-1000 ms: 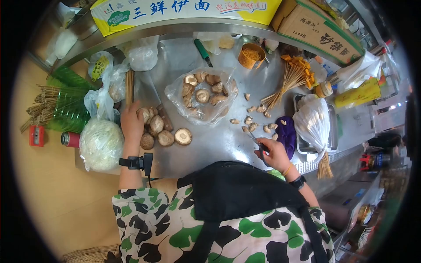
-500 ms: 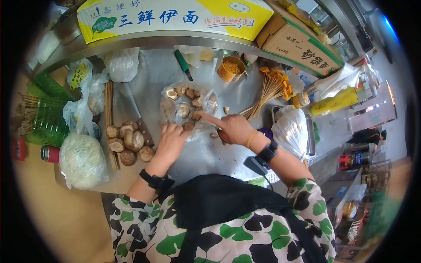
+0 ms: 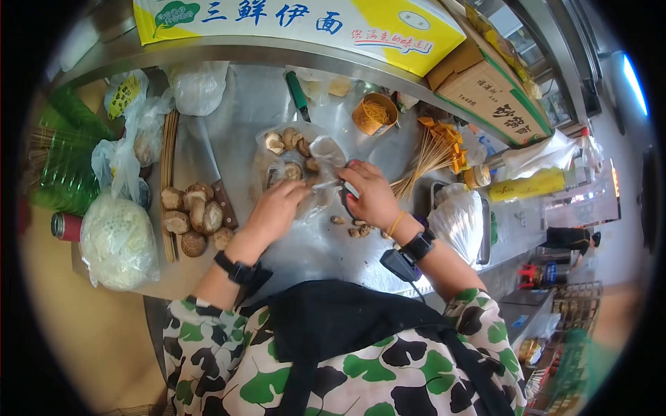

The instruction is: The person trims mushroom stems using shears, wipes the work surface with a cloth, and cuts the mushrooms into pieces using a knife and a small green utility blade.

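While the right hand (image 3: 373,196) has its grip folded around scissors (image 3: 345,197) at the right of the plastic bag (image 3: 325,148) on the worktop (image 3: 305,253), the left hand (image 3: 276,211) curls at its near edge, hold indeterminable; stray cutting contact could slit it, spilling mushrooms (image 3: 275,143).

the stainless steel worktop (image 3: 312,253) carries many things. on its left part lie a bundle of bamboo skewers (image 3: 170,166), a heap of shiitake mushrooms (image 3: 201,211) and, beside them, a wooden-handled knife (image 3: 224,201). in the middle lies an open plastic bag (image 3: 316,149) with more mushrooms inside; cut stems (image 3: 359,231) are scattered near it. farther back there are a green-handled knife (image 3: 297,92) and an open tin (image 3: 375,114). the metal shelf (image 3: 263,52) bears two cartons (image 3: 499,90).
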Tool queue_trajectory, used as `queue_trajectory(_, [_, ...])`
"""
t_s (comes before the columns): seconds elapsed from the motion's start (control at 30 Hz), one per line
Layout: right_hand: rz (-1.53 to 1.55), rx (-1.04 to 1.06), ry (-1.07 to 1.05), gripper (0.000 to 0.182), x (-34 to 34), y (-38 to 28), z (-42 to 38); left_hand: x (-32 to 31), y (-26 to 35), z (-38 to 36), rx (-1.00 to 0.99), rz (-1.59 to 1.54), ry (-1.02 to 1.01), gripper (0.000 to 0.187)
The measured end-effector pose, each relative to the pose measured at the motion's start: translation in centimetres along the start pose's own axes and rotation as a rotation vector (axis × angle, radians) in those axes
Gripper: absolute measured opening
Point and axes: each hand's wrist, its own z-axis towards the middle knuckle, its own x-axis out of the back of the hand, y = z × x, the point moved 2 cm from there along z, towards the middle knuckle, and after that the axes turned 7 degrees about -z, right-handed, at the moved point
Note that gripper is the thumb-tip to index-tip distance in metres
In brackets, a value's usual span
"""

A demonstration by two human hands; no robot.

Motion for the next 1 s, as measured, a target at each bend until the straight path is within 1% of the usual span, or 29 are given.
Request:
queue_trajectory(0.03, [-0.039,0.068,0.047,0.047,0.0,-0.4,0.8,-0.7,-1.1,1.0,0.003,0.025,0.003,0.032])
queue_trajectory(0.07, [-0.02,0.073,0.015,0.05,-0.6,-0.2,1.2,-1.0,-2.3,2.0,0.04,0.084,0.037,0.035])
queue_trajectory(0.13, [0.051,-0.02,0.099,0.049,-2.0,0.6,1.6,-1.1,-4.0,3.5,0.122,0.201,0.112,0.04])
queue_trajectory(0.17, [0.087,-0.064,0.138,0.049,-2.6,1.1,1.7,-0.8,-4.5,4.1,0.149,0.211,0.145,0.04])
queue_trajectory(0.23, [0.161,-0.251,0.218,0.045,-4.0,3.1,1.2,-0.1,-5.2,5.3,0.203,0.226,0.209,0.041])
queue_trajectory(0.27, [0.198,-0.347,0.252,0.044,-4.3,4.0,0.7,0.0,-5.5,5.9,0.247,0.224,0.162,0.041])
queue_trajectory(0.33, [0.328,-0.448,0.248,0.041,-3.3,4.5,0.3,0.1,-6.1,7.1,0.334,0.216,0.071,0.042])
queue_trajectory(0.37, [0.391,-0.5,0.245,0.039,-2.8,4.8,-0.2,-0.3,-6.7,7.6,0.358,0.247,0.069,0.044])
queue_trajectory(0.4, [0.415,-0.504,0.27,0.038,-3.9,6.1,-1.3,-1.0,-7.5,8.0,0.381,0.277,0.066,0.045])
queue_trajectory(0.43, [0.435,-0.526,0.216,0.038,-4.2,6.1,-2.1,-1.4,-8.0,8.4,0.404,0.307,0.061,0.047])
queue_trajectory(0.53, [0.535,-0.632,0.049,0.04,-5.1,5.6,-4.4,-2.1,-9.2,9.1,0.459,0.368,0.057,0.042])
queue_trajectory(0.63, [0.568,-0.56,0.14,0.042,-4.3,3.4,-3.9,-1.0,-9.1,8.2,0.342,0.222,0.209,0.038])
queue_trajectory(0.67, [0.553,-0.566,0.119,0.046,-4.0,2.9,-3.4,-0.7,-8.9,7.8,0.311,0.205,0.231,0.036])
queue_trajectory(0.73, [0.32,-0.351,0.251,0.052,-2.8,1.5,-1.2,0.1,-8.1,7.0,0.239,0.172,0.279,0.032])
queue_trajectory(0.77, [0.197,-0.242,0.315,0.055,-2.1,0.7,0.1,0.3,-7.5,6.7,0.28,0.2,0.19,0.031])
queue_trajectory(0.8, [0.155,-0.214,0.285,0.053,-1.5,-0.1,1.6,0.4,-6.6,6.3,0.324,0.227,0.103,0.03])
queue_trajectory(0.83, [0.111,-0.252,0.256,0.05,-2.3,0.1,2.6,0.2,-5.9,5.9,0.369,0.252,0.019,0.029])
queue_trajectory(0.9, [0.019,-0.319,0.195,0.045,-4.7,1.2,3.9,-0.4,-4.3,5.5,0.259,0.205,0.025,0.03])
queue_trajectory(0.93, [0.042,-0.437,0.115,0.036,-5.2,1.6,4.2,-0.7,-3.6,5.4,0.206,0.181,0.031,0.032])
queue_trajectory(1.0, [0.273,-0.507,0.179,0.035,-6.9,3.7,3.6,-1.5,-2.7,5.2,0.169,0.104,0.023,0.033])
